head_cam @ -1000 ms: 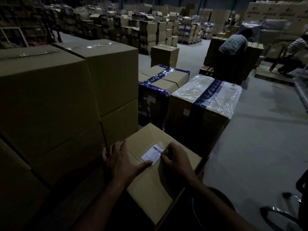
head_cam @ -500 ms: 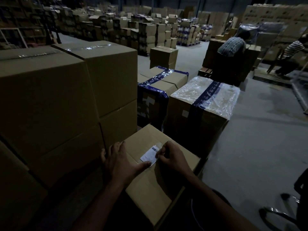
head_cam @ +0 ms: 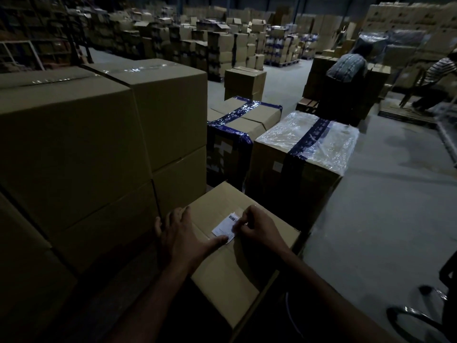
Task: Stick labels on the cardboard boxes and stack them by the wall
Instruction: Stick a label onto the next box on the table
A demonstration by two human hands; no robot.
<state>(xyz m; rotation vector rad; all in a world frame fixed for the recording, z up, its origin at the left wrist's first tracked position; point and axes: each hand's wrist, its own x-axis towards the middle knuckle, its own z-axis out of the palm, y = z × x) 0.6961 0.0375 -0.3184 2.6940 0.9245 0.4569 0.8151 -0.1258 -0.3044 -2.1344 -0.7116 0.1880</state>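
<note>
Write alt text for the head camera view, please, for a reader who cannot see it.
Two hands press a white label onto a cardboard box: the left hand lies flat, its thumb on the label, and the right hand pinches its edge. Stacked boxes stand left in a dim warehouse.

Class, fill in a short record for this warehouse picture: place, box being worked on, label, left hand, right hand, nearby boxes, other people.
Place: dim warehouse full of cartons
Box: plain cardboard box, nearest the camera
Label: white label on the box top
Left hand: left hand flat on the box, thumb on the label's near corner
Right hand: right hand curled fingers on the label's edge
Nearby: blue-taped box; plastic-wrapped box
People: two, bent over, far right
</note>
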